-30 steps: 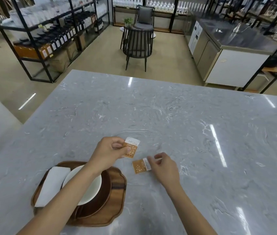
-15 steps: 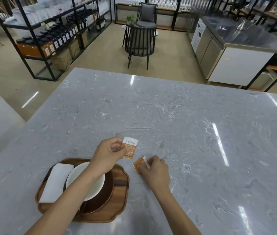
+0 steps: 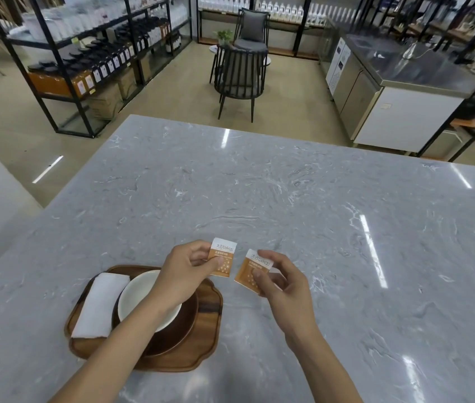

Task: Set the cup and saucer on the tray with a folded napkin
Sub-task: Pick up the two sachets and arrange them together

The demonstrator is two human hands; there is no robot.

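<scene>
A wooden tray [image 3: 207, 341] lies near the table's front left. On it sit a dark brown saucer [image 3: 184, 324] with a white cup [image 3: 134, 298] on top, and a folded white napkin [image 3: 99, 306] along the tray's left side. My left hand [image 3: 184, 271] is above the cup and pinches an orange-and-white sugar packet [image 3: 224, 254]. My right hand [image 3: 283, 283], just right of the tray, pinches a second sugar packet [image 3: 251, 271] lifted off the table. My left forearm hides part of the cup and saucer.
The grey marble table [image 3: 288, 199] stretches far ahead and to the right. Beyond its far edge stand a dark chair [image 3: 239, 74], black shelving with bottles [image 3: 90, 62] at the left and a steel counter [image 3: 399, 91] at the right.
My right hand has picked the second packet up from the table and now holds it in the air beside the first. My left hand has stayed in place with its packet.
</scene>
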